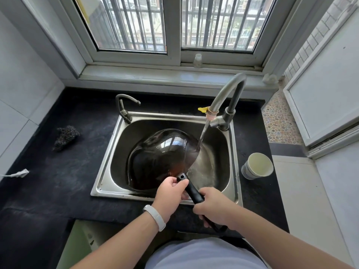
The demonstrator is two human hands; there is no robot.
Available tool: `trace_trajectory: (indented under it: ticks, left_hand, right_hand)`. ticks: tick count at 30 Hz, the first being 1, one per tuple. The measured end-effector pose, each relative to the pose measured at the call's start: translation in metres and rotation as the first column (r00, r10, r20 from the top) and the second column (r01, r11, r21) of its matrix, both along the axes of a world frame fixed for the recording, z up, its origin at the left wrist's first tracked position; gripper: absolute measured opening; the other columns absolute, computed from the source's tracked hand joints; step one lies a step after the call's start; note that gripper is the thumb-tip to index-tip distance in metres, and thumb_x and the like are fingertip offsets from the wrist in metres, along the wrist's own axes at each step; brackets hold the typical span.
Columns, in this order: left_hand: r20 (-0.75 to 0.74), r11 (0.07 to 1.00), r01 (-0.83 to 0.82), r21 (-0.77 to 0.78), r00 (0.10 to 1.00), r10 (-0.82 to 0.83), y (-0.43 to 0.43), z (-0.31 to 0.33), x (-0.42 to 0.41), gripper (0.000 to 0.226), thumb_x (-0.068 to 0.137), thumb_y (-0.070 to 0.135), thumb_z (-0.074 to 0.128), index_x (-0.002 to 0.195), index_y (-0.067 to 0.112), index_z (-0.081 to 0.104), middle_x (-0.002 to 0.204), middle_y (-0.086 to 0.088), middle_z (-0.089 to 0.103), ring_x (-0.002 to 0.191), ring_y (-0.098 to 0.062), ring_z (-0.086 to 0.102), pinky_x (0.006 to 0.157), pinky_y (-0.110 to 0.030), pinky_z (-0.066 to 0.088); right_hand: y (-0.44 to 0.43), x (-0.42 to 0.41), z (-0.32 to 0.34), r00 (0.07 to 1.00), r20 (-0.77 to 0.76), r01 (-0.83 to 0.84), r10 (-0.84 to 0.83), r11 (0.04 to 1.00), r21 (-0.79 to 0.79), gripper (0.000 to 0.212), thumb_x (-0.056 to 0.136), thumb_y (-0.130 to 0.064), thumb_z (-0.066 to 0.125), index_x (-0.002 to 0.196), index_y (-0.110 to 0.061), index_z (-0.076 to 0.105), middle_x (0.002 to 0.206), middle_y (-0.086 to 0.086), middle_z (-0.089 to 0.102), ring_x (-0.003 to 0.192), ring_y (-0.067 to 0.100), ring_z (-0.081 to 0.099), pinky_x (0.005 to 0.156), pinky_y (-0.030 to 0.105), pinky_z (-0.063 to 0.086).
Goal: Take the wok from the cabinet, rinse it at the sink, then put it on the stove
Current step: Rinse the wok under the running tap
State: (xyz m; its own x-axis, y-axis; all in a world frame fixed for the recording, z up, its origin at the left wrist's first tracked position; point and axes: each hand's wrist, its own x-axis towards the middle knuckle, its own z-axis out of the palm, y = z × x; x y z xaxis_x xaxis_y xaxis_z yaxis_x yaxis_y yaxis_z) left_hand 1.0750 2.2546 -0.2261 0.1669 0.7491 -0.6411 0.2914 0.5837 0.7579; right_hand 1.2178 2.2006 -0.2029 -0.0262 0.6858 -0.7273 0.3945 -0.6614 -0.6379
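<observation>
A dark wok (pixel 159 158) sits tilted on its side in the steel sink (pixel 108 152), its rounded outside facing me. Water streams from the tall faucet (pixel 227 94) onto the wok's right rim. Both hands hold the wok's black handle (pixel 193 191). My left hand (pixel 171 193) grips it close to the bowl. My right hand (pixel 211 206) grips it further back, near its end. The stove is out of view.
A dark scouring pad (pixel 66 137) lies on the black counter (pixel 58 171) left of the sink. A paper cup (pixel 257 166) stands right of it. A small second tap (pixel 124 107) rises at the sink's back left. A small bottle (pixel 197 60) stands on the window sill.
</observation>
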Motion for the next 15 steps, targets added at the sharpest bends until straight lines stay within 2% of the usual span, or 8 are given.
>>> trace_trajectory:
  ticks: [2,4,6,8,12,15]
  left_hand:
    - [-0.011,0.989,0.123,-0.079,0.992,-0.124,0.005,0.007,-0.004,0.013,0.094,0.023,0.06,0.099,0.012,0.06,0.082,-0.009,0.069,0.06,-0.013,0.061,0.053,-0.021,0.049]
    - [-0.101,0.964,0.252,-0.084,0.96,-0.26,0.013,0.019,-0.013,0.01,0.094,0.024,0.06,0.095,0.014,0.061,0.084,-0.01,0.069,0.056,-0.012,0.057,0.048,-0.017,0.046]
    - [-0.293,0.932,0.362,0.028,0.894,-0.339,0.027,0.03,-0.022,0.016,0.091,0.031,0.061,0.09,0.015,0.065,0.079,-0.005,0.074,0.054,-0.011,0.062,0.05,-0.02,0.049]
    - [-0.399,0.908,0.386,0.162,0.867,-0.298,0.048,0.044,-0.025,0.017,0.088,0.031,0.061,0.084,0.016,0.066,0.071,-0.002,0.074,0.054,-0.012,0.065,0.057,-0.028,0.053]
    - [-0.368,0.874,0.35,0.336,0.903,-0.22,0.097,0.065,-0.005,0.012,0.088,0.025,0.058,0.085,0.018,0.067,0.075,-0.001,0.074,0.07,-0.018,0.07,0.076,-0.039,0.058]
    - [-0.338,0.835,0.38,0.399,0.907,-0.251,0.133,0.069,0.027,0.016,0.091,0.02,0.053,0.098,0.017,0.067,0.088,-0.002,0.073,0.084,-0.018,0.069,0.08,-0.034,0.056]
  right_hand:
    - [-0.003,0.002,-0.002,1.0,-0.017,0.002,-0.002,1.0,-0.015,0.014,0.077,-0.005,0.057,0.089,-0.008,0.051,0.059,0.007,0.059,0.042,0.022,0.057,0.05,0.033,0.048]
    - [-0.005,0.002,-0.004,0.999,-0.044,0.006,-0.008,0.999,-0.036,0.013,0.077,-0.004,0.058,0.087,-0.01,0.05,0.058,0.007,0.059,0.041,0.021,0.057,0.051,0.033,0.047]
    - [-0.006,0.002,-0.006,0.995,-0.092,0.023,-0.029,0.998,-0.062,0.014,0.078,-0.003,0.058,0.084,-0.01,0.048,0.057,0.006,0.058,0.039,0.02,0.056,0.046,0.026,0.045]
    - [-0.007,0.001,-0.005,0.989,-0.142,0.022,-0.033,0.997,-0.08,0.014,0.079,-0.003,0.059,0.081,-0.011,0.047,0.057,0.005,0.058,0.04,0.019,0.055,0.042,0.021,0.042]
    - [-0.005,-0.001,-0.005,0.978,-0.208,0.011,-0.03,0.996,-0.089,0.015,0.08,-0.004,0.06,0.081,-0.013,0.048,0.058,0.004,0.057,0.04,0.017,0.054,0.04,0.019,0.039]
    - [-0.001,0.001,-0.007,0.972,-0.228,0.035,-0.059,0.994,-0.108,0.014,0.08,-0.005,0.061,0.085,-0.011,0.049,0.058,0.004,0.058,0.04,0.017,0.055,0.039,0.018,0.038]
